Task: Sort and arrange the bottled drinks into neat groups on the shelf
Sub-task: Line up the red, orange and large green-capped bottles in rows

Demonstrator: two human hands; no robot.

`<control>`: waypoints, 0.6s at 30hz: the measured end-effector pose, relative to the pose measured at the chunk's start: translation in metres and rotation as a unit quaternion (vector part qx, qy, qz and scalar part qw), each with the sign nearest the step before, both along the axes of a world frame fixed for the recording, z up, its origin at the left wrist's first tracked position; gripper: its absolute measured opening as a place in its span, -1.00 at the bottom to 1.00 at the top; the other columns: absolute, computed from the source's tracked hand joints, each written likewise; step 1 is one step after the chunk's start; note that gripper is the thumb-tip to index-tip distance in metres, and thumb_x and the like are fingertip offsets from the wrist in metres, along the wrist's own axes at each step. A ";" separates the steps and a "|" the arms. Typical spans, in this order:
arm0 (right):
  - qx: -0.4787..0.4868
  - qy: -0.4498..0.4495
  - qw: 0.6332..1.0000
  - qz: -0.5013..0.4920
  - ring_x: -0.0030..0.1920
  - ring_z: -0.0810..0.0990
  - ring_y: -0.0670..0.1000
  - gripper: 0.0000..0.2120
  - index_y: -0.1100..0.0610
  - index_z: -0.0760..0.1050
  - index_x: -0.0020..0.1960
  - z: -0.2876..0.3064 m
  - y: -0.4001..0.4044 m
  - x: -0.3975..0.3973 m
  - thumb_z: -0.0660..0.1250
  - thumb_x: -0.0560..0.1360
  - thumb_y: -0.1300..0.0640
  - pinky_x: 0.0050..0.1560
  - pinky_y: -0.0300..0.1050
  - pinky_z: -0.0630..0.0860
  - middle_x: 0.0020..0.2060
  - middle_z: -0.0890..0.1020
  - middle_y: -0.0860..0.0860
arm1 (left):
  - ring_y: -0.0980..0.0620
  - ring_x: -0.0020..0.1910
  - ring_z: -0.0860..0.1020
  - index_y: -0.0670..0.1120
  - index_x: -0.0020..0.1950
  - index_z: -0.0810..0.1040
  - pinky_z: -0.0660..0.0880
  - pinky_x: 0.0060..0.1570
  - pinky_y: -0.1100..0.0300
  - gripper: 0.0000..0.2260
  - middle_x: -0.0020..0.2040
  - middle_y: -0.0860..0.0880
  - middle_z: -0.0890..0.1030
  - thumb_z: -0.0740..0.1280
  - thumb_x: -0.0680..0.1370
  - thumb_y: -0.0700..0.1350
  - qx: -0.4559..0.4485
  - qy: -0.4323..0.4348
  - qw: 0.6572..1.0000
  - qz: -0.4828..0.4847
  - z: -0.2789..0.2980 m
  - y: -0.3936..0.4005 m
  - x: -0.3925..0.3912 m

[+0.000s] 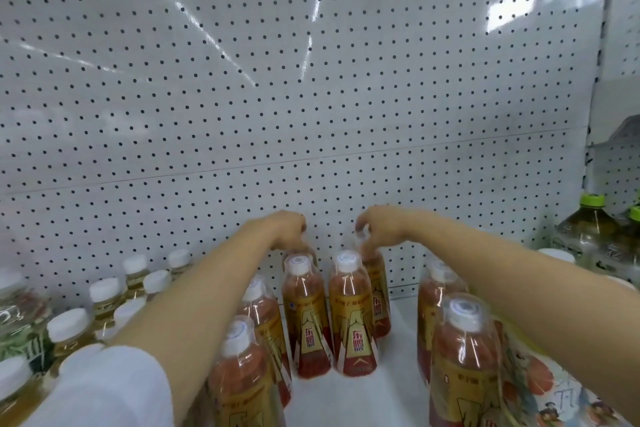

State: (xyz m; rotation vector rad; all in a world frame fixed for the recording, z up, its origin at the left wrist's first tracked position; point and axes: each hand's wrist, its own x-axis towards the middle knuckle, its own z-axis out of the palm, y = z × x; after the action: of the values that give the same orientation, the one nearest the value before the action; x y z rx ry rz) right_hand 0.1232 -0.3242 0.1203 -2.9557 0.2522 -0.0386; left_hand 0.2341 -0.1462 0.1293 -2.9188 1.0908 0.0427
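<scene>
1. On the white shelf (398, 350), against the pegboard back wall (277, 97), stand the red drink bottles: eight can be counted, though the two rearmost are mostly hidden by the hands.
2. Two of them, the front pair (329, 315), stand side by side in the middle, touching; two more stand in a line on the left, near the left forearm, and two on the right under the right forearm.
3. Each red bottle is clear plastic with a white ribbed cap under a clear dome cover, a narrow shoulder and a gold and red label wrapped around the body.
4. At the left edge stand the pale yellow bottles (104, 305), at least nine white caps showing, packed close together; their liquid is light and their caps are flat and white.
5. At the right edge stand two large jugs (585, 236) with green caps and dark liquid.
6. The left hand (287, 230) reaches to the back and grips the top of a rear bottle (306, 250) behind the front pair's left one.
7. The right hand (375, 229) curls its fingers around the cap of another rear bottle (377, 274) just behind the front pair's right one.
8. Both hands are close to the back wall, near each other but apart.
</scene>
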 end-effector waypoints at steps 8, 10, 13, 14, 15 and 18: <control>0.170 -0.056 0.984 -0.012 -0.01 0.57 0.06 -0.46 0.12 0.44 0.37 -0.012 -0.014 0.002 0.49 0.43 0.20 -0.17 -0.21 0.59 0.25 0.49 0.11 | -0.10 0.22 0.54 -0.12 0.42 0.48 0.51 0.15 0.13 -0.48 0.32 -0.12 0.54 0.50 0.49 -0.07 -0.074 0.010 0.997 0.029 -0.008 0.000 0.016; 0.193 -0.102 0.976 -0.022 0.04 0.55 0.07 -0.46 0.14 0.45 0.36 -0.002 -0.017 -0.009 0.51 0.43 0.18 -0.08 -0.14 0.60 0.22 0.49 0.11 | -0.09 0.23 0.51 -0.09 0.38 0.51 0.48 0.13 0.12 -0.50 0.32 -0.10 0.52 0.52 0.47 -0.07 -0.132 0.012 0.991 0.018 0.011 0.012 0.007; 0.224 -0.179 0.958 -0.031 -0.04 0.55 0.04 -0.49 0.14 0.49 0.33 0.031 -0.016 -0.034 0.52 0.42 0.21 -0.16 -0.16 0.57 0.15 0.50 0.10 | -0.12 0.13 0.53 -0.05 0.35 0.53 0.56 0.10 0.00 -0.55 0.26 -0.09 0.50 0.50 0.49 -0.06 -0.251 -0.005 0.968 0.016 0.053 0.039 -0.015; 0.231 -0.203 0.951 -0.028 -0.06 0.56 0.05 -0.51 0.15 0.51 0.31 0.045 -0.014 -0.044 0.52 0.41 0.22 -0.19 -0.16 0.56 0.11 0.51 0.10 | -0.14 0.10 0.55 -0.05 0.36 0.52 0.60 0.07 -0.03 -0.57 0.24 -0.09 0.48 0.48 0.51 -0.06 -0.293 -0.011 0.956 0.018 0.067 0.048 -0.025; 0.239 -0.228 0.944 -0.024 -0.05 0.57 0.08 -0.52 0.15 0.53 0.29 0.058 -0.010 -0.054 0.53 0.40 0.23 -0.19 -0.13 0.58 0.04 0.52 0.07 | -0.14 0.08 0.55 -0.04 0.37 0.51 0.62 0.03 -0.04 -0.59 0.24 -0.10 0.47 0.45 0.53 -0.07 -0.335 -0.014 0.942 0.017 0.081 0.057 -0.035; 0.269 -0.297 0.916 -0.013 -0.09 0.59 0.04 -0.58 0.16 0.58 0.23 0.094 0.001 -0.082 0.53 0.39 0.23 -0.18 -0.13 0.60 -0.08 0.53 -0.02 | -0.08 0.09 0.53 -0.05 0.41 0.49 0.62 0.04 -0.05 -0.63 0.29 -0.07 0.46 0.37 0.59 -0.11 -0.418 -0.021 0.908 -0.001 0.116 0.078 -0.067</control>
State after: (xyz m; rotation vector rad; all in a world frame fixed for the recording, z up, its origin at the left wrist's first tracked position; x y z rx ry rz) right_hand 0.0410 -0.3228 0.2140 -2.2574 0.1752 -0.7312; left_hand 0.1668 -0.0683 0.2453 -3.6024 1.3634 -0.6461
